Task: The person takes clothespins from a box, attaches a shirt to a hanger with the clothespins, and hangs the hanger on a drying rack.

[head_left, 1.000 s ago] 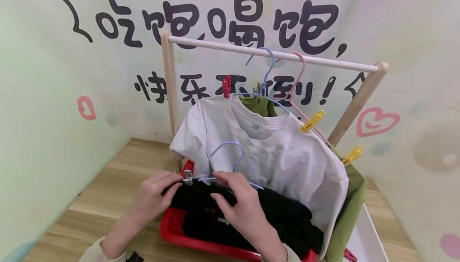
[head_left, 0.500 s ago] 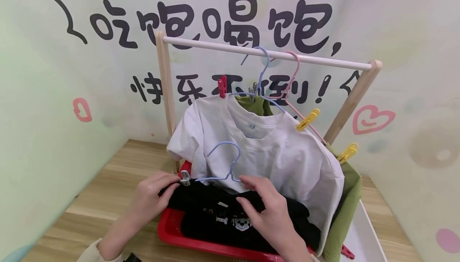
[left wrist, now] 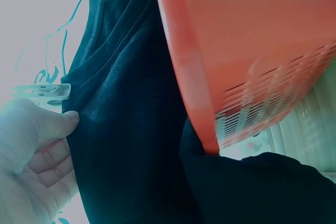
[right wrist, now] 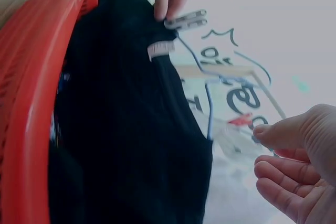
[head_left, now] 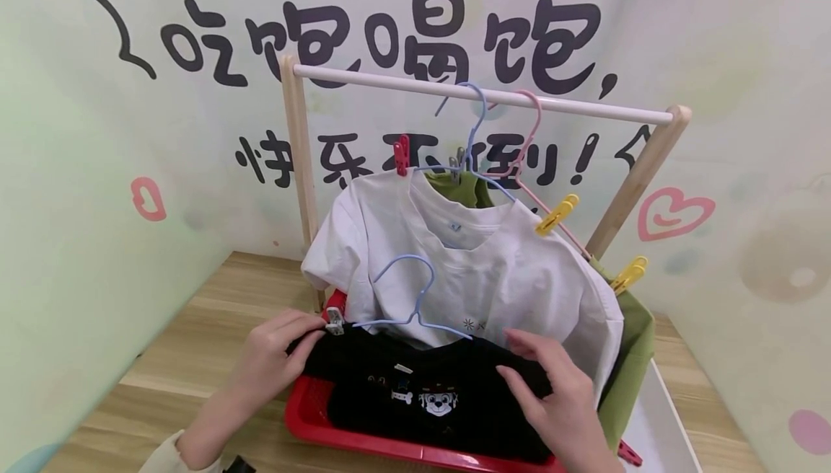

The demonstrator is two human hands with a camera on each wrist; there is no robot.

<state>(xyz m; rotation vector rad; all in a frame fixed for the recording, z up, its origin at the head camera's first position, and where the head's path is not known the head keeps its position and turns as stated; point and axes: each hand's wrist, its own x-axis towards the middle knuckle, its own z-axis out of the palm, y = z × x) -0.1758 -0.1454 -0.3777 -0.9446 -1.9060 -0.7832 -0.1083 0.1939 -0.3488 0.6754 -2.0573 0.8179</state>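
Note:
A black T-shirt (head_left: 363,357) with a cartoon dog print lies over the red basket (head_left: 305,408), a blue hanger (head_left: 415,307) inside its neck. My left hand (head_left: 275,350) pinches the shirt's left shoulder, thumb on the cloth in the left wrist view. Beside those fingers, a grey clothespin (head_left: 335,320) clips the shoulder. My right hand (head_left: 558,394) is over the shirt's right side, thumb and fingers spread and holding nothing. In the right wrist view this hand (right wrist: 299,161) is apart from the black cloth.
Behind, a wooden rack (head_left: 301,163) with a white rod (head_left: 415,84) carries a white T-shirt (head_left: 441,278) and a green garment (head_left: 630,357), clipped with red, grey and yellow clothespins (head_left: 557,215). A white tray (head_left: 669,415) is at right.
My right hand has moved right along the hanger, from the shirt's neck to its right shoulder, uncovering the dog print. The left hand keeps its pinch beside the clothespin.

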